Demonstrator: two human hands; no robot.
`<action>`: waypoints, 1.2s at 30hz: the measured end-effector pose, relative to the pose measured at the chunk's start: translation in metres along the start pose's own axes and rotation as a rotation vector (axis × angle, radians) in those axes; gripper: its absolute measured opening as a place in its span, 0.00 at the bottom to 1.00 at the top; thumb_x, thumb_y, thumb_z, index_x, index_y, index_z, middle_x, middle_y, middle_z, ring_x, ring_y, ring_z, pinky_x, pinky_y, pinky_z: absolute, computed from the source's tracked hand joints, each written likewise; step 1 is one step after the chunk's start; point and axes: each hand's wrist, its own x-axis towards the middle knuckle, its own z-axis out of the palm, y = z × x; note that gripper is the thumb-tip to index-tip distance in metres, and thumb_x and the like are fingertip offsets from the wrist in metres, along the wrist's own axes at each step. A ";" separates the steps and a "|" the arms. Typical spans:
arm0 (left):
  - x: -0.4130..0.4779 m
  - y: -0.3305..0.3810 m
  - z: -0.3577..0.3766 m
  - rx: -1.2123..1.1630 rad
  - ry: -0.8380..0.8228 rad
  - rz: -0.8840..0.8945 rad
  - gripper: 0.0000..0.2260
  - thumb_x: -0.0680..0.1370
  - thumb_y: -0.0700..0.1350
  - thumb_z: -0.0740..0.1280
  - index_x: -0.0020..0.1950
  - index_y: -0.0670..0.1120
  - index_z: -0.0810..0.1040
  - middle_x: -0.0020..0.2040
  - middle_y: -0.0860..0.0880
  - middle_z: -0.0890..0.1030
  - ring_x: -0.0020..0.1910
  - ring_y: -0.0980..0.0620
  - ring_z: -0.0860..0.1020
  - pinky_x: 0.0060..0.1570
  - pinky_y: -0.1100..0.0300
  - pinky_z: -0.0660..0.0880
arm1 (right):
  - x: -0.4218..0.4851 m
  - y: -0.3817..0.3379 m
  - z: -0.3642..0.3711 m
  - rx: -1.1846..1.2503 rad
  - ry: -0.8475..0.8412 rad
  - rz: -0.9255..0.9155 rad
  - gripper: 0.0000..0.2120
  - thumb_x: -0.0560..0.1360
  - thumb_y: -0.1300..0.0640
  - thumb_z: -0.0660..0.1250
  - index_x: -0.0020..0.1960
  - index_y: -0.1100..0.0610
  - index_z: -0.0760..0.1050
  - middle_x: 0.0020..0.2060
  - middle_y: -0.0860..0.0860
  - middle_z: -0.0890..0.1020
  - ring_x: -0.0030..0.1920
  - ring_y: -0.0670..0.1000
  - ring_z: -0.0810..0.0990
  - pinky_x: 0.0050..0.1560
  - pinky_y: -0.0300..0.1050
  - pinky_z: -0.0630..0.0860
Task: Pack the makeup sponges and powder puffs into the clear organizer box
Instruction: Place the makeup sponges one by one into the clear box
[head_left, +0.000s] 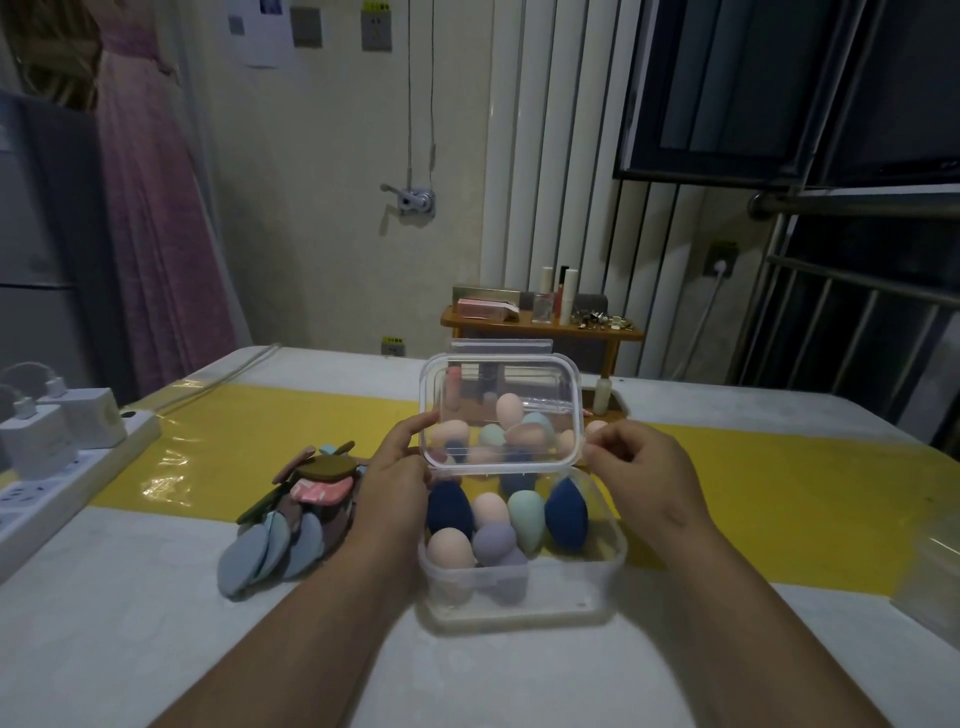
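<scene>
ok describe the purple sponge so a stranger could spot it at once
On the table, find the clear box with its lid raised. In its near row, right of a pink sponge, sits the purple sponge, the only lilac one there.

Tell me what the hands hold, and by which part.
The clear lid. The left hand grips its left edge, the right hand pinches its right edge, both near the lower corners.
</scene>
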 end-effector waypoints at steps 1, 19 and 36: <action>0.000 0.000 0.000 -0.001 0.002 -0.003 0.24 0.77 0.33 0.55 0.52 0.58 0.82 0.38 0.50 0.84 0.41 0.48 0.81 0.36 0.56 0.77 | 0.003 0.007 0.000 -0.015 0.031 0.036 0.06 0.75 0.59 0.70 0.39 0.51 0.79 0.37 0.48 0.82 0.41 0.49 0.78 0.37 0.42 0.70; -0.001 0.000 0.000 0.015 0.015 -0.021 0.23 0.77 0.33 0.55 0.53 0.59 0.81 0.43 0.50 0.84 0.48 0.46 0.80 0.51 0.47 0.79 | 0.011 0.060 0.009 -0.426 -0.256 0.253 0.32 0.78 0.56 0.63 0.79 0.45 0.55 0.72 0.53 0.68 0.68 0.58 0.69 0.67 0.53 0.70; 0.002 -0.001 -0.002 0.019 0.005 -0.014 0.24 0.76 0.34 0.56 0.52 0.61 0.82 0.48 0.48 0.84 0.49 0.46 0.80 0.41 0.53 0.76 | 0.002 0.021 -0.004 -0.172 0.082 0.179 0.11 0.77 0.52 0.69 0.59 0.50 0.76 0.51 0.49 0.80 0.48 0.52 0.78 0.40 0.43 0.71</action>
